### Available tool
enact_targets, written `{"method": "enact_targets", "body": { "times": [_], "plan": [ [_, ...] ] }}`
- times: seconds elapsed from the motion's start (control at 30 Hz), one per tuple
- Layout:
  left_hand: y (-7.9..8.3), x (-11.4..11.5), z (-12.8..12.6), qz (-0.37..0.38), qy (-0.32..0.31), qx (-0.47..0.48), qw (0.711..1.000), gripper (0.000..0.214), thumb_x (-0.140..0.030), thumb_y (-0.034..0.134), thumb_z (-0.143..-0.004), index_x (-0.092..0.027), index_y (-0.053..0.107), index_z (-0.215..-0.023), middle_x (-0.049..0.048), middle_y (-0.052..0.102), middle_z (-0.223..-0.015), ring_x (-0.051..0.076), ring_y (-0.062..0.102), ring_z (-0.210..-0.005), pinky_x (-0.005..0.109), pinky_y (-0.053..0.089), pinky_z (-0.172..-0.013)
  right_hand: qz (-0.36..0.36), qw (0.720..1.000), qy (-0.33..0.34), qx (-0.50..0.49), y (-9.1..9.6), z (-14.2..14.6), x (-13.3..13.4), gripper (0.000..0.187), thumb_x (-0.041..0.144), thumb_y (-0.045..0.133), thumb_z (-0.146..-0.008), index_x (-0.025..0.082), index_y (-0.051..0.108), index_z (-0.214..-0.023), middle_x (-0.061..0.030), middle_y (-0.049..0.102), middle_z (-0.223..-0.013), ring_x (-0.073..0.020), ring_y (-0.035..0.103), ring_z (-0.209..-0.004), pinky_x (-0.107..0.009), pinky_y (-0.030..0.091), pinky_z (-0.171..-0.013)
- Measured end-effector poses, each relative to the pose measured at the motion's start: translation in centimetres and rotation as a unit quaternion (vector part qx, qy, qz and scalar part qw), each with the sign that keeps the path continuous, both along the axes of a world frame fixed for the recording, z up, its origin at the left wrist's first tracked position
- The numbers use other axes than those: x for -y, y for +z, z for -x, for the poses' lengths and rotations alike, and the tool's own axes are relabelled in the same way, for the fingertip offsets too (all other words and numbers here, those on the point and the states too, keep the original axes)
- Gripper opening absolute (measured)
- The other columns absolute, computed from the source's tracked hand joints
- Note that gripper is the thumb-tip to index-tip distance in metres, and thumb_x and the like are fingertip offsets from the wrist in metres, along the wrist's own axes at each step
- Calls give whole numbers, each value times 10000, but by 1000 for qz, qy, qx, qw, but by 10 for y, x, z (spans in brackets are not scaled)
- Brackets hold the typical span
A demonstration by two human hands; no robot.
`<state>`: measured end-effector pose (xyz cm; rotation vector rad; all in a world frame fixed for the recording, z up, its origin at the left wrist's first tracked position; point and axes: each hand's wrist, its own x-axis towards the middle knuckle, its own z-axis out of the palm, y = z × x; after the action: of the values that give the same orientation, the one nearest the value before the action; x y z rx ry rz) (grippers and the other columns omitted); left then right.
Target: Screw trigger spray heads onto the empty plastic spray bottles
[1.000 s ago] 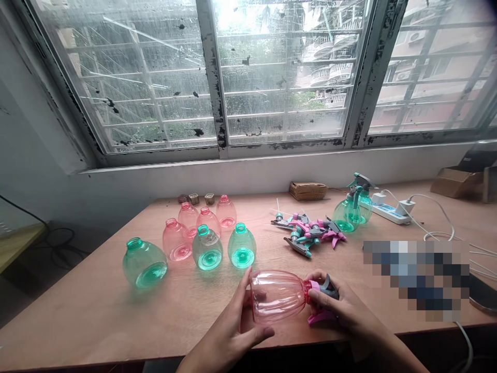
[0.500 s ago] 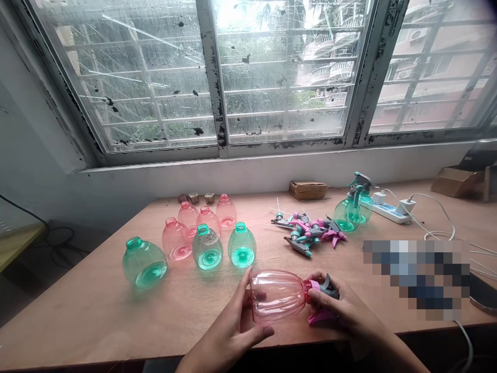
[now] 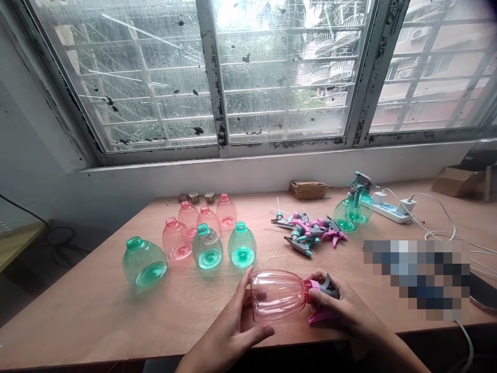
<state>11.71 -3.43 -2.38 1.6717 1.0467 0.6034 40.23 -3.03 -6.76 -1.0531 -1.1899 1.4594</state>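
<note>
A clear pink spray bottle point(image 3: 277, 296) lies sideways between my hands over the table's front edge, its base to the left. My left hand point(image 3: 243, 316) cups that base, fingers behind it and thumb below. At the neck, my right hand point(image 3: 336, 298) is closed around the pink and grey spray head point(image 3: 322, 290); part of the head is hidden by the fingers. Beyond my left hand stand green bottles without heads, one point(image 3: 242, 246) nearest, another point(image 3: 207, 247) beside it and a third point(image 3: 144, 263) farther left. Several pink bottles point(image 3: 177, 239) stand behind them.
A pile of loose pink, teal and grey spray heads point(image 3: 310, 230) lies mid-table. Two green bottles with heads point(image 3: 347, 211) stand near a white power strip point(image 3: 392, 211) with cables. A small cardboard box point(image 3: 308, 190) sits by the wall. A pixelated patch covers something at right.
</note>
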Motion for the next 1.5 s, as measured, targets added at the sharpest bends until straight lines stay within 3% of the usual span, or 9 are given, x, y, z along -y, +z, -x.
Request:
{"method": "enact_targets", "body": {
  "times": [0.53,1.03,1.5],
  "plan": [
    [1,1,0,-4,-4,8,1000,1067,-329,737,-852,-171,24,-1630,130,306,-1653,318,258,-1525,378,271,-1243,23,1000,8,-19,4,2,2,406,472,832,-805,193,629,-1017,7,690,-787,-185,652,-710,-387,659,-678],
    [3,3,-1,5,-1,5,1000,1078,-343,729,-855,-138,5,-1626,148,318,-1642,305,241,-1531,362,246,-1250,0,1000,0,-6,3,1,3,404,471,828,-809,183,635,-1016,3,711,-779,-173,645,-704,-332,640,-657],
    [1,1,0,-7,-1,14,1000,1045,-315,743,-859,-222,45,-1631,108,367,-1626,316,268,-1522,414,244,-1256,22,1000,5,-18,5,1,2,416,465,840,-797,189,629,-1025,14,708,-790,-176,675,-687,-332,647,-644]
  ]
}}
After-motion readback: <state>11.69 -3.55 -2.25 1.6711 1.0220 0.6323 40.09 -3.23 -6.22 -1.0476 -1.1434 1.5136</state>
